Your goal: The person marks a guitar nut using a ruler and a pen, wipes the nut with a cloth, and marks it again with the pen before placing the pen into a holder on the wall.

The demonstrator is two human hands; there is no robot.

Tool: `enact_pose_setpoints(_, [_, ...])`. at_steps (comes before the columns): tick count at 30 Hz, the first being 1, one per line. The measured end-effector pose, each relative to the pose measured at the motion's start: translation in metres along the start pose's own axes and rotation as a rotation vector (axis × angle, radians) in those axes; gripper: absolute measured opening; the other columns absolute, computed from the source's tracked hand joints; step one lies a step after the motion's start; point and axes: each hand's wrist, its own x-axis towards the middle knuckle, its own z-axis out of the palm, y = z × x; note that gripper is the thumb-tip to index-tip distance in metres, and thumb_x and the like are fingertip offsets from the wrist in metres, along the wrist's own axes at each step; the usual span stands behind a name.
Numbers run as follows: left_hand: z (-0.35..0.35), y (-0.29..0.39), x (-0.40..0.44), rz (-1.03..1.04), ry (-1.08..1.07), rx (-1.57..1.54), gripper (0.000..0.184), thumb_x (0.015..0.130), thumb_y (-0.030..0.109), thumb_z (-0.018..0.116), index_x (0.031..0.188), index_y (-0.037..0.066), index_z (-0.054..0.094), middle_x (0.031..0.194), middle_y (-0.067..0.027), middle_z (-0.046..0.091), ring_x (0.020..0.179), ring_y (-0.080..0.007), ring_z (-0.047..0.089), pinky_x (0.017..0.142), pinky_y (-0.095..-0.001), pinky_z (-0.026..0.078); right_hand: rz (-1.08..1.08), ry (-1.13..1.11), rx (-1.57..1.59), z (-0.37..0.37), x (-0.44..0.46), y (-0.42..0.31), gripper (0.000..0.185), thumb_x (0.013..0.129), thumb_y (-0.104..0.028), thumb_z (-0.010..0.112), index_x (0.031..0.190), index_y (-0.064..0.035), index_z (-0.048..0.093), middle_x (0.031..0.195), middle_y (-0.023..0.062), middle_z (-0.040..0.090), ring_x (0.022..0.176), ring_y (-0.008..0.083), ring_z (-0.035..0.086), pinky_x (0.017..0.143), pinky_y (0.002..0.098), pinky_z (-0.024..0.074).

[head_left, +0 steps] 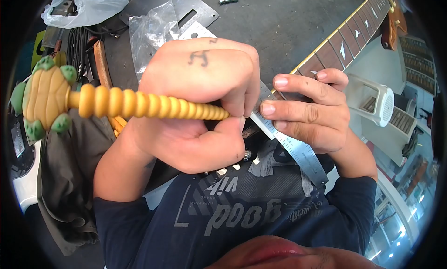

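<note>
Your L hand has the yellow pen pinched b/w thumb & fingertips; the pen's tip is hidden. Its turtle topper sticks out well L of those fingers. Your R hand has fingers part spread, tips at the steel rule; thumb's hidden, so can't tell if it's gripping. Guitar neck runs up & away from the R fingertips. Prob best: press the rule flat w/ R fingers, steady the pen b/c its long end may swing, & go light.
</note>
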Motion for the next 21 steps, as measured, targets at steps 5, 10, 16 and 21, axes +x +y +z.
enact_pose_setpoints(5, [0.003,-0.001,0.0,0.01,0.033,0.031,0.018,0.065,0.002,0.069,0.074,0.006,0.054,0.07,-0.0113,0.066,0.053,-0.0166,0.056,0.048,-0.029,0.042,-0.01,-0.005,0.0,0.0,0.001,0.0,0.006,0.088,-0.015,0.077,0.086,-0.0178,0.072,0.112,0.0007,0.083,0.113,0.0252,0.077,0.1,0.035,0.0359])
enact_pose_setpoints(10, [-0.004,0.004,-0.004,-0.051,0.003,-0.067,0.015,0.073,0.005,0.071,0.08,0.005,0.057,0.076,-0.0109,0.065,0.06,-0.0167,0.059,0.054,-0.0283,0.046,-0.015,0.006,0.002,0.0,0.001,0.0,0.005,0.088,-0.015,0.076,0.087,-0.0172,0.072,0.112,0.0008,0.083,0.112,0.0253,0.077,0.099,0.0353,0.0359])
enact_pose_setpoints(16, [0.005,0.015,-0.003,-0.124,0.255,-0.165,0.045,0.101,0.039,0.058,0.121,-0.001,0.06,0.108,-0.0173,0.059,0.081,-0.0206,0.061,0.076,-0.0334,0.052,-0.018,-0.025,-0.004,-0.006,0.004,-0.001,0.001,0.088,-0.015,0.075,0.088,-0.0148,0.075,0.112,0.0008,0.083,0.115,0.0259,0.076,0.101,0.0361,0.0366])
enact_pose_setpoints(21, [0.017,0.015,-0.005,-0.054,0.301,-0.059,0.034,0.112,0.029,0.059,0.126,-0.001,0.068,0.101,-0.0075,0.068,0.087,-0.0136,0.065,0.078,-0.0281,0.051,-0.033,-0.055,0.001,-0.014,0.01,-0.004,0.006,0.087,-0.011,0.074,0.093,-0.0117,0.076,0.117,0.0026,0.081,0.123,0.0276,0.072,0.1,0.0398,0.0409])
